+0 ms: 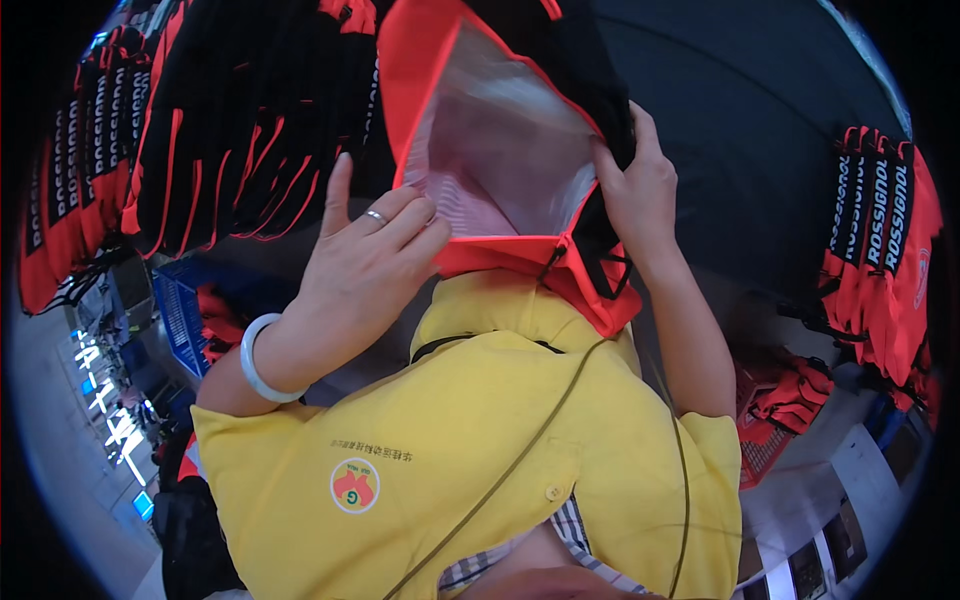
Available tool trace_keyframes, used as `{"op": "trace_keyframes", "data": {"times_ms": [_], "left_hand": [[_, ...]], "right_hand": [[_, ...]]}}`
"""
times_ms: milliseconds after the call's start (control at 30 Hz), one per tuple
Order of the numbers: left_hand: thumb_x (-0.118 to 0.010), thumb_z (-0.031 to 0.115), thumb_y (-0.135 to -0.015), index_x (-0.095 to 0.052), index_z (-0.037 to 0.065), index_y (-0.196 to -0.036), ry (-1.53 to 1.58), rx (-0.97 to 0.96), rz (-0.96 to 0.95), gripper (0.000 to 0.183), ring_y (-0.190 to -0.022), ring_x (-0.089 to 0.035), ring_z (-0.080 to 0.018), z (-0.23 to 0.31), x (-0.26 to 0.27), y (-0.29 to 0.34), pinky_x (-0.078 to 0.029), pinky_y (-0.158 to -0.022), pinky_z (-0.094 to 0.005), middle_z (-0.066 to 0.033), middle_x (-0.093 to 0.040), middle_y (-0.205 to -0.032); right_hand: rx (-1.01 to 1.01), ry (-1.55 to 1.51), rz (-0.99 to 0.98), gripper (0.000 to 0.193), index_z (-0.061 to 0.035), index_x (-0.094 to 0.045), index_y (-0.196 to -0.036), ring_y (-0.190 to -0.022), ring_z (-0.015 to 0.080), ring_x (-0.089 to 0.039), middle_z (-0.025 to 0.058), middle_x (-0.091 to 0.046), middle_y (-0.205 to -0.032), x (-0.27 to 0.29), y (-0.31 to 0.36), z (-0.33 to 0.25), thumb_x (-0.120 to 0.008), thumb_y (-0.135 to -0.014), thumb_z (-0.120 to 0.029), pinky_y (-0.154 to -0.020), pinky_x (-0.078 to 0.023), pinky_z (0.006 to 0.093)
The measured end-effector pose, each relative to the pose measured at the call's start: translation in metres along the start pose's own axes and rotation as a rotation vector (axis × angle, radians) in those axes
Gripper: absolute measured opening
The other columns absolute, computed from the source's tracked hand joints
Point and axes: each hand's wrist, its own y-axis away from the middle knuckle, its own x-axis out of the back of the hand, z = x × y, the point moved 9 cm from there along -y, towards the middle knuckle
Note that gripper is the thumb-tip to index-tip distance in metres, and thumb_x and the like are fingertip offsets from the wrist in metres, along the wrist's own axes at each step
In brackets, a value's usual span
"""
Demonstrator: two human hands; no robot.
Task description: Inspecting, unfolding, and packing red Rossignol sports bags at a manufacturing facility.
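Note:
A red-orange and black fabric bag [415, 70] is held in front of me with its mouth spread wide, showing a pale, shiny lining [530, 140]. My left hand [375, 250] is closed on the left edge of the mouth, its fingers curled over the rim and one finger sticking up. On the opposite edge, my right hand [642, 195] pinches the black side, thumb at the lining and fingers behind the fabric. A dark cord and loop [610, 275] hang at the lower right corner of the mouth.
Stacks of similar red and black bags lie at the left [220, 170] and right [880, 230]. A black surface [730, 120] stretches behind the bag. Lower down are a blue crate [180, 310] and a red crate [765, 440] holding red pieces. A thin cord [515, 455] crosses my yellow shirt.

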Motion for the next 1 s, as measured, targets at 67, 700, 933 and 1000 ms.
{"op": "trace_keyframes", "data": {"times_ms": [67,700,933,1000], "left_hand": [[-0.068,0.012,-0.076,-0.059,0.012,-0.092,-0.058,0.022,0.06,0.019,-0.101,-0.058,-0.0181,-0.003,0.008,0.005,-0.019,-0.114,-0.0579,-0.0005,-0.054,-0.089],[-0.06,0.022,-0.093,-0.057,0.003,-0.127,0.756,1.02,0.566,0.039,-0.109,-0.063,-0.0297,-0.278,-0.261,0.035,-0.051,-0.089,-0.034,-0.0197,-0.063,-0.12],[-0.076,0.058,-0.072,-0.034,0.005,-0.144,0.903,1.312,0.386,0.098,-0.118,-0.057,-0.0419,-0.272,-0.264,-0.068,-0.047,-0.098,-0.044,-0.0278,-0.056,-0.13],[-0.08,0.043,-0.075,-0.041,0.012,-0.138,0.974,1.033,0.616,0.081,-0.109,-0.062,-0.0416,-0.238,-0.193,-0.092,-0.051,-0.089,-0.0431,-0.0265,-0.061,-0.12]], "right_hand": [[0.105,0.007,0.038,0.051,-0.0046,-0.048,-0.132,-0.089,0.0426,-0.067,0.0225,-0.069,-0.098,0.004,-0.001,-0.02,-0.066,-0.086,-0.016,-0.079,-0.053,0.046],[-0.412,-0.164,-0.352,0.029,0.0051,-0.056,-0.124,-0.098,0.015,-0.063,0.01,-0.067,-0.109,0.028,-0.035,0.155,-0.056,-0.096,-0.004,-0.088,-0.05,0.0264],[-0.088,-0.158,-0.337,0.031,0.0026,-0.056,-0.125,-0.102,0.0172,-0.063,0.0111,-0.066,-0.112,0.04,-0.072,0.043,-0.057,-0.095,-0.005,-0.089,-0.049,0.0281],[0.229,0.13,-0.288,0.031,-0.0003,-0.059,-0.123,-0.106,0.0201,-0.063,0.0111,-0.066,-0.113,0.058,-0.069,-0.026,-0.059,-0.092,-0.003,-0.091,-0.048,0.0319]]}}
